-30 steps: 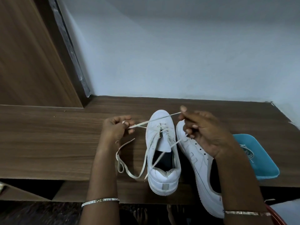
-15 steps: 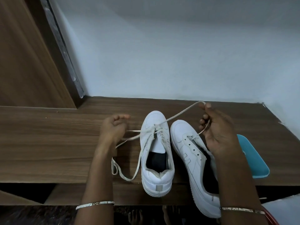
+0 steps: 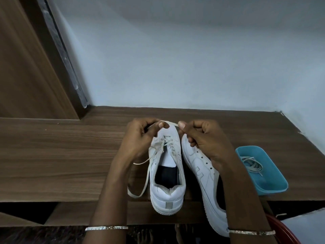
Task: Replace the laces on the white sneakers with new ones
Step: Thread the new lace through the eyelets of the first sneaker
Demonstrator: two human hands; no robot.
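My left hand [image 3: 139,140] and right hand [image 3: 207,143] are both curled, and each pinches the same lace [image 3: 171,123] between thumb and fingers. A short run of the lace is stretched between them, just above the toe of the laced sneaker [image 3: 167,196]. That sneaker stands on the table [image 3: 52,164] toe away from me. The lace crosses only its forward eyelets, and one long tail trails off to the left in a loop on the wood. The second sneaker [image 3: 195,162] lies just beside it on the right with its eyelets bare. To the right, apart from the shoes, a teal tray [image 3: 274,189] holds a coiled lace [image 3: 253,166]. I cannot tell whether that one is old or new.

Both heels appear to overhang the front edge of the table, the second sneaker by more. I think a hard pull on the lace could drag the laced sneaker toward me and tip it off, because nothing is holding the shoe down while both hands are on the lace. My right forearm lies over the second sneaker, so a careless sweep could knock it off too. The loose tail could snag under the sole or pull unevenly, which would leave the two ends unequal. I would also keep the two laces apart, since they look alike.
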